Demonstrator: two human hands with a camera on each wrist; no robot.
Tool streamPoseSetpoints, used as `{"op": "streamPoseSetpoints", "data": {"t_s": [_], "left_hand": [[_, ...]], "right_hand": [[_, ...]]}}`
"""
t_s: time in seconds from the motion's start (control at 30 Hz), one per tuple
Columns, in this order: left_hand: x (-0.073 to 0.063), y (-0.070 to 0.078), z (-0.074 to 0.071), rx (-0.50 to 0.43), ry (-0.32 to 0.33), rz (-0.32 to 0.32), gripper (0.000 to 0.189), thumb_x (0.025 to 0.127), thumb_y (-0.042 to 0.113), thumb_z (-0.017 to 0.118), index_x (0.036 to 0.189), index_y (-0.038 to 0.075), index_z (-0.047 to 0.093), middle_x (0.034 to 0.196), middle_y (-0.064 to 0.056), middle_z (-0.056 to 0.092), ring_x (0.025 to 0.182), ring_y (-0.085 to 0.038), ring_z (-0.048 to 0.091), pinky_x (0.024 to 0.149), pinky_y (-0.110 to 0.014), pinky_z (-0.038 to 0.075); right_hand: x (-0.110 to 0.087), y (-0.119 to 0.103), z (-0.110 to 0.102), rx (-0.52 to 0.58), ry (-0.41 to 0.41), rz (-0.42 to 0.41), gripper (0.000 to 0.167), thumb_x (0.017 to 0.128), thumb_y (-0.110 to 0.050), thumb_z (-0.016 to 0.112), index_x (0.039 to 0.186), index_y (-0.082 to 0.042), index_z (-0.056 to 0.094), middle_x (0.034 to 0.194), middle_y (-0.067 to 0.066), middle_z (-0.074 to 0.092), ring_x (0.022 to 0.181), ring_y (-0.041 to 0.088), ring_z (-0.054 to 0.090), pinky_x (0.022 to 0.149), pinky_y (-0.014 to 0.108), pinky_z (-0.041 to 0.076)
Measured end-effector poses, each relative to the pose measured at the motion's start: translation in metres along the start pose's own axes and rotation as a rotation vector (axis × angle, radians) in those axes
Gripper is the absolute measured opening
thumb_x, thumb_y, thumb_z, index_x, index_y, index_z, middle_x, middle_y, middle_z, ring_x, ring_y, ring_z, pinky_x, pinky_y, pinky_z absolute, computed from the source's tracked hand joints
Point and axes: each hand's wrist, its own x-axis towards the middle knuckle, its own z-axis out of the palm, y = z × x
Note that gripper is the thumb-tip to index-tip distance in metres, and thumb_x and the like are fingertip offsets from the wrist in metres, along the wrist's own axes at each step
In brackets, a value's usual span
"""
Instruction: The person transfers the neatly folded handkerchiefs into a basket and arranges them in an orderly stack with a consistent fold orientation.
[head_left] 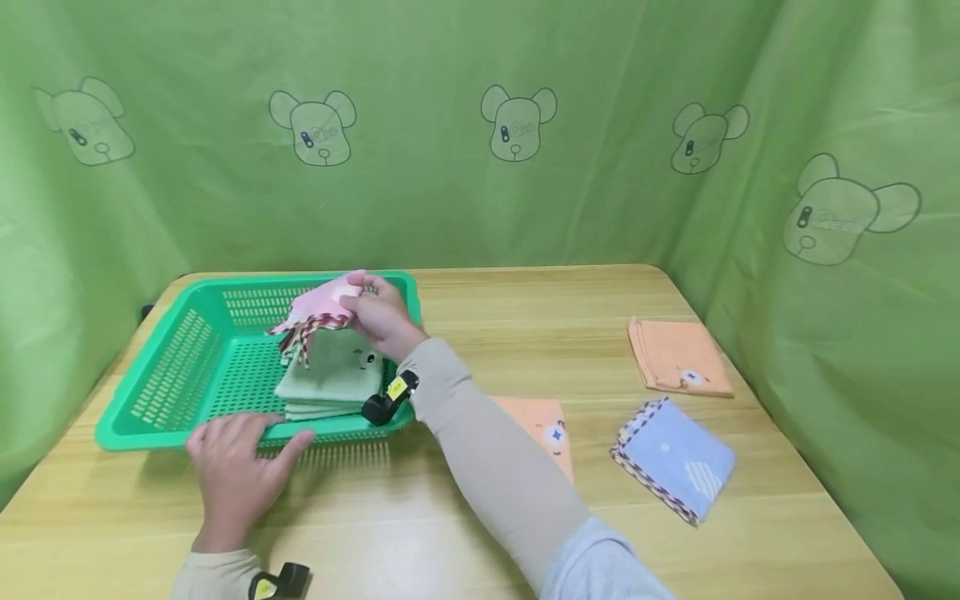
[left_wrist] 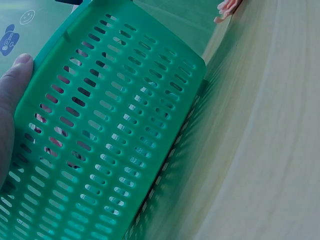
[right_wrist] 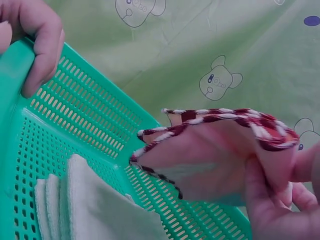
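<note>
My right hand [head_left: 386, 319] pinches a folded pink cloth [head_left: 321, 302] with a dark red and white twisted edging, lifted over the right part of a green plastic basket [head_left: 176, 367]. The cloth's folded layers fan apart in the right wrist view, thumb on the near face. Below it, a stack of folded pale green cloths [head_left: 326, 379] lies in the basket, the top one bearing a small face print. My left hand [head_left: 238, 471] grips the basket's near rim, fingers hooked over it. Its thumb [left_wrist: 15, 82] appears in the left wrist view; the other fingers are hidden there.
On the wooden table [head_left: 360, 533], right of the basket, lie a peach cloth [head_left: 543, 425] partly behind my right forearm, a blue cloth [head_left: 678, 462] with striped edging, and another peach cloth [head_left: 678, 354] farther back. A green curtain [head_left: 420, 208] surrounds the table's back and sides.
</note>
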Motion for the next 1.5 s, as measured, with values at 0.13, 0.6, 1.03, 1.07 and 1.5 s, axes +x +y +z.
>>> {"op": "streamPoseSetpoints", "data": {"t_s": [0.13,0.6,1.03,1.07,1.5], "left_hand": [[0.0,0.0,0.001,-0.001,0.006,0.0,0.082,0.081,0.081,0.044,0.079,0.002,0.067,0.079,-0.018,0.067,0.075,-0.04,0.054,0.079,-0.059,0.026],[0.001,0.002,-0.001,-0.007,-0.014,-0.002,0.081,0.082,0.08,0.045,0.08,0.001,0.067,0.08,-0.018,0.067,0.076,-0.039,0.053,0.08,-0.058,0.026],[-0.001,0.0,0.001,-0.009,-0.007,-0.012,0.082,0.081,0.081,0.043,0.08,0.002,0.067,0.08,-0.017,0.067,0.076,-0.039,0.053,0.081,-0.059,0.025],[-0.001,0.0,0.001,-0.008,-0.006,-0.011,0.082,0.081,0.081,0.043,0.08,0.002,0.067,0.08,-0.017,0.067,0.076,-0.039,0.053,0.081,-0.059,0.025],[-0.001,0.001,0.001,-0.007,0.006,0.0,0.082,0.082,0.081,0.043,0.079,0.003,0.067,0.079,-0.017,0.068,0.075,-0.039,0.054,0.08,-0.059,0.026]], "right_hand": [[-0.001,0.002,0.001,-0.071,-0.074,0.048,0.036,0.088,0.011,0.059,0.119,-0.006,0.058,0.096,0.009,0.06,0.073,0.016,0.059,0.063,0.021,0.051],[0.001,0.012,-0.002,-0.313,-0.234,0.192,0.046,0.087,0.018,0.051,0.129,-0.002,0.052,0.102,0.013,0.058,0.078,0.023,0.06,0.072,0.031,0.053],[-0.001,0.009,-0.004,-0.501,-0.126,0.239,0.052,0.087,0.013,0.055,0.137,0.002,0.047,0.115,0.018,0.057,0.065,0.02,0.055,0.054,0.028,0.049],[-0.001,0.009,-0.004,-0.519,-0.116,0.241,0.048,0.089,0.01,0.056,0.136,0.003,0.047,0.118,0.019,0.057,0.066,0.02,0.056,0.055,0.028,0.05],[-0.005,0.008,-0.003,-0.515,-0.016,0.294,0.066,0.092,-0.03,0.068,0.141,0.003,0.04,0.143,0.023,0.041,0.123,0.044,0.048,0.083,0.062,0.046]]}}
